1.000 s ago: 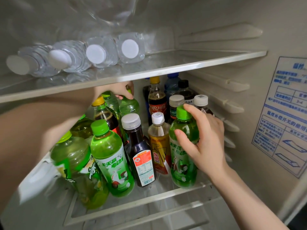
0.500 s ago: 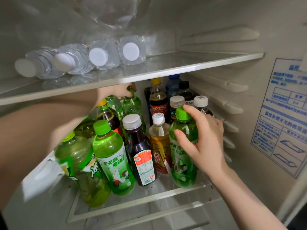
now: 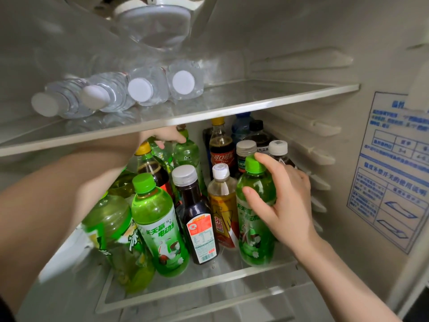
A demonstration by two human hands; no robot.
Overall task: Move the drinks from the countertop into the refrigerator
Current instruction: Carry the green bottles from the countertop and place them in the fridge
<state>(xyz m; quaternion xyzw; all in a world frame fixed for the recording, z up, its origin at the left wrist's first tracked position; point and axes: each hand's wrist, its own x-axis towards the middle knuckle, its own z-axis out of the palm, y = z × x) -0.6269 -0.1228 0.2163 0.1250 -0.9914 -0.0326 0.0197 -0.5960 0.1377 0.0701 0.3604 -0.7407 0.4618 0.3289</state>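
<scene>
I look into an open refrigerator. Its lower glass shelf [image 3: 209, 283] is crowded with upright drinks. My right hand [image 3: 283, 205] grips a green-capped green bottle [image 3: 254, 235] standing at the shelf's front right. My left hand [image 3: 163, 137] reaches deep under the upper shelf and holds the neck of a pale green bottle [image 3: 188, 155] at the back. In front stand another green bottle [image 3: 160, 228], a dark bottle with a white cap [image 3: 197, 219] and a yellow-labelled bottle [image 3: 222, 210]. A cola bottle [image 3: 221, 152] stands further back.
Several clear water bottles [image 3: 141, 89] lie on their sides on the upper shelf [image 3: 255, 105]. A large green bottle [image 3: 111, 233] leans at the lower shelf's left. Shelf rails line the right wall, with a blue printed label [image 3: 392, 173] beside them.
My left hand has set the pale green bottle more upright at the back. My right hand stays on the front green bottle. The view has tilted slightly upward.
</scene>
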